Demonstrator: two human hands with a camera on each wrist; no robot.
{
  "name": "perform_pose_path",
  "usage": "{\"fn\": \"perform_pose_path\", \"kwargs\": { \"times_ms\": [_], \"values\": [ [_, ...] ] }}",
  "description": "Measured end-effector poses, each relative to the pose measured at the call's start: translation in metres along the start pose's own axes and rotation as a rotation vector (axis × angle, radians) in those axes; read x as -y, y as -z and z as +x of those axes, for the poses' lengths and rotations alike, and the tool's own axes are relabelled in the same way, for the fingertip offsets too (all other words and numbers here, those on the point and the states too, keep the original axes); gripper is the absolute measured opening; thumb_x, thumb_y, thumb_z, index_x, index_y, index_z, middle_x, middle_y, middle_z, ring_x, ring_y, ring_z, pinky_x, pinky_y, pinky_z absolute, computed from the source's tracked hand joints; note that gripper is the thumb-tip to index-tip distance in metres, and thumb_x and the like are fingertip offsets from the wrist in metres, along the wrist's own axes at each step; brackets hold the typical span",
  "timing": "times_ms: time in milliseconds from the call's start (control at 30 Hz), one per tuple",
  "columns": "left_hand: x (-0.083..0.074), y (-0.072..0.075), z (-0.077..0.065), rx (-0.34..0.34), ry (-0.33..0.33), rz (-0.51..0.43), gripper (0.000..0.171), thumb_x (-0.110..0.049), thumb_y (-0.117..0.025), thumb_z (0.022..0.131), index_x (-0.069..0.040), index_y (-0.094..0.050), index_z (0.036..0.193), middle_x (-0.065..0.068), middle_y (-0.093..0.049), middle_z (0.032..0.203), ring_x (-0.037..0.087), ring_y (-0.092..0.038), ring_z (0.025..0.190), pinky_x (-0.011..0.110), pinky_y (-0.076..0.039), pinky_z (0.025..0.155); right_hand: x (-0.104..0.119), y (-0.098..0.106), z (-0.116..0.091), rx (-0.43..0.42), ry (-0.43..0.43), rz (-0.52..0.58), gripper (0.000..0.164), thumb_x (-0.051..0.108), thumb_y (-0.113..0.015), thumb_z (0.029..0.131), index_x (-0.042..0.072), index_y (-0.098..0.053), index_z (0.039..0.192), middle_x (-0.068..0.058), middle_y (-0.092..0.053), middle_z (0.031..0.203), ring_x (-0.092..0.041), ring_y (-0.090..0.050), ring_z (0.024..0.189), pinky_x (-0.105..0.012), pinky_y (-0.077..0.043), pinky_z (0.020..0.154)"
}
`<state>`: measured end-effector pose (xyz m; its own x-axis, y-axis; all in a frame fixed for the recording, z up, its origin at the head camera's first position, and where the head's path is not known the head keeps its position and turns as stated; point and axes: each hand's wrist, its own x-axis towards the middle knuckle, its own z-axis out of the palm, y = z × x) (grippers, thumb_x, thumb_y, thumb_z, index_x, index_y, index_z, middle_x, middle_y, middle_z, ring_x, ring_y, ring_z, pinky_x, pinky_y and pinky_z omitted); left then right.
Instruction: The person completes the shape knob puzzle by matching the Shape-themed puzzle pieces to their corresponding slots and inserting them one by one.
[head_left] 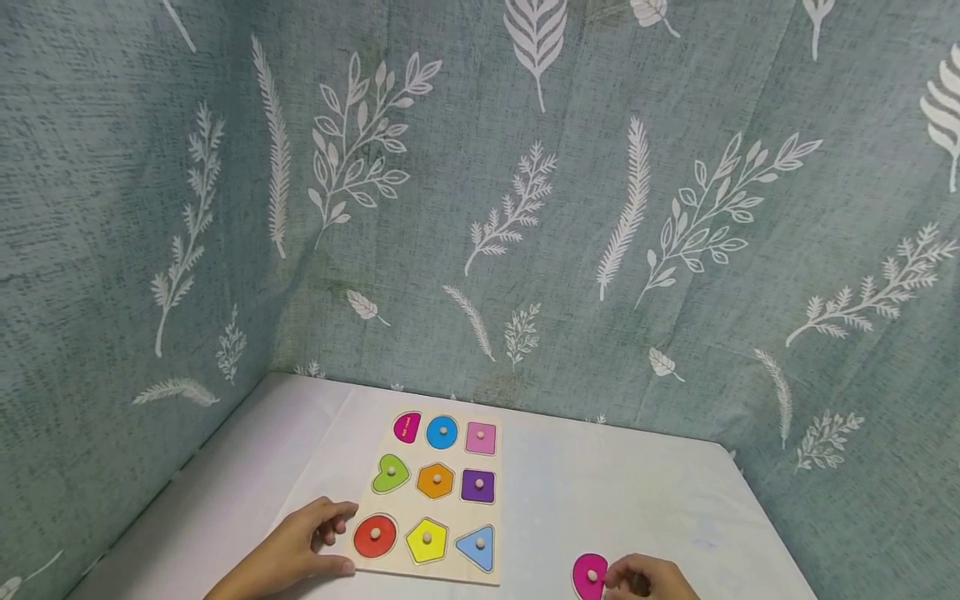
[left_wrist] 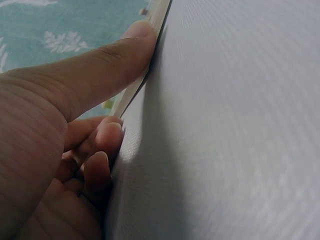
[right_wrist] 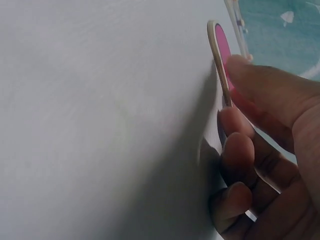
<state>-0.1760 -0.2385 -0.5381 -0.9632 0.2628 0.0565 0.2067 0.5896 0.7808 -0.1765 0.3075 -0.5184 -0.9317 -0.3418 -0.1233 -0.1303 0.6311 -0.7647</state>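
Observation:
A pale wooden shape puzzle board (head_left: 459, 511) lies on the table, with knobbed shapes seated in it. Its top left half-round slot (head_left: 407, 427) shows a magenta floor with small lettering and has no knob. My left hand (head_left: 303, 542) holds the board at its lower left corner; the left wrist view shows the thumb (left_wrist: 112, 62) along the edge and the other fingers curled beside it. To the right of the board, my right hand (head_left: 648, 577) pinches a magenta half-round puzzle piece (head_left: 585, 567) by its straight side. In the right wrist view, the piece (right_wrist: 221, 47) stands edge-on, slightly tilted.
A white cloth (head_left: 660, 492) covers the table. Behind and at both sides hangs a grey-green curtain (head_left: 450, 208) with white leaf prints, meeting the table's far edge. On the board sit a red circle (head_left: 363, 542), a green heart (head_left: 382, 479) and several other coloured shapes.

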Motion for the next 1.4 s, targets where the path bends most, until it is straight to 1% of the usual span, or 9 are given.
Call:
{"fn": "perform_pose_path", "kwargs": {
  "times_ms": [100, 333, 600, 800, 900, 1100, 1400],
  "values": [
    [0.0, 0.0, 0.0, 0.0, 0.0, -0.002, 0.079, -0.034, -0.096, 0.069, 0.005, -0.064, 0.13, 0.0, -0.052, 0.09, 0.006, -0.05, 0.079, 0.021, -0.047, 0.066, 0.002, -0.002, 0.004, -0.022, 0.006, -0.02, 0.022, 0.027, -0.082, 0.088, 0.008, -0.072, 0.094, 0.002, -0.059, 0.076, -0.006, -0.052, 0.066, -0.024, -0.044, 0.058],
    [0.001, 0.001, -0.001, 0.007, -0.004, -0.01, 0.078, -0.035, -0.095, 0.07, 0.005, -0.064, 0.13, 0.0, -0.052, 0.09, 0.006, -0.05, 0.078, 0.021, -0.047, 0.066, 0.005, -0.008, 0.01, -0.033, -0.003, 0.002, 0.026, 0.033, -0.081, 0.089, 0.009, -0.072, 0.091, 0.002, -0.061, 0.074, -0.008, -0.053, 0.064, -0.025, -0.045, 0.057],
    [-0.001, 0.002, 0.0, 0.001, 0.003, -0.011, 0.078, -0.034, -0.096, 0.069, 0.004, -0.064, 0.13, 0.0, -0.052, 0.09, 0.007, -0.049, 0.079, 0.021, -0.046, 0.066, 0.009, -0.012, 0.012, -0.074, 0.019, -0.008, 0.025, 0.032, -0.083, 0.087, 0.009, -0.072, 0.088, 0.004, -0.061, 0.073, -0.006, -0.054, 0.063, -0.024, -0.047, 0.058],
    [-0.002, 0.001, -0.001, -0.004, 0.017, -0.017, 0.079, -0.033, -0.096, 0.068, 0.005, -0.064, 0.13, 0.0, -0.052, 0.09, 0.007, -0.05, 0.078, 0.021, -0.047, 0.066, 0.012, -0.013, 0.011, -0.08, 0.0, 0.026, 0.027, 0.032, -0.084, 0.087, 0.008, -0.073, 0.087, 0.001, -0.062, 0.073, -0.009, -0.055, 0.063, -0.025, -0.047, 0.058],
    [-0.001, 0.0, -0.001, 0.001, 0.017, -0.022, 0.079, -0.033, -0.096, 0.069, 0.005, -0.064, 0.13, 0.0, -0.052, 0.09, 0.008, -0.05, 0.078, 0.021, -0.047, 0.066, 0.013, -0.015, 0.012, -0.09, -0.001, 0.027, 0.025, 0.031, -0.083, 0.087, 0.008, -0.074, 0.086, 0.002, -0.061, 0.073, -0.009, -0.054, 0.062, -0.025, -0.047, 0.057],
    [0.0, 0.0, -0.001, 0.002, 0.038, -0.029, 0.081, -0.038, -0.095, 0.069, 0.005, -0.064, 0.131, 0.0, -0.052, 0.089, 0.009, -0.051, 0.078, 0.021, -0.048, 0.067, 0.015, -0.017, 0.014, -0.111, 0.026, 0.002, 0.02, 0.026, -0.082, 0.088, 0.008, -0.074, 0.084, 0.003, -0.059, 0.072, -0.005, -0.052, 0.061, -0.023, -0.045, 0.056],
    [-0.005, -0.001, -0.001, -0.015, 0.082, -0.038, 0.082, -0.039, -0.096, 0.067, 0.003, -0.065, 0.131, 0.0, -0.052, 0.09, 0.013, -0.052, 0.08, 0.021, -0.047, 0.068, 0.02, -0.015, 0.018, -0.131, 0.068, -0.05, 0.017, 0.024, -0.081, 0.089, 0.01, -0.074, 0.085, 0.004, -0.058, 0.072, -0.003, -0.051, 0.061, -0.023, -0.045, 0.056]
  ]
}}
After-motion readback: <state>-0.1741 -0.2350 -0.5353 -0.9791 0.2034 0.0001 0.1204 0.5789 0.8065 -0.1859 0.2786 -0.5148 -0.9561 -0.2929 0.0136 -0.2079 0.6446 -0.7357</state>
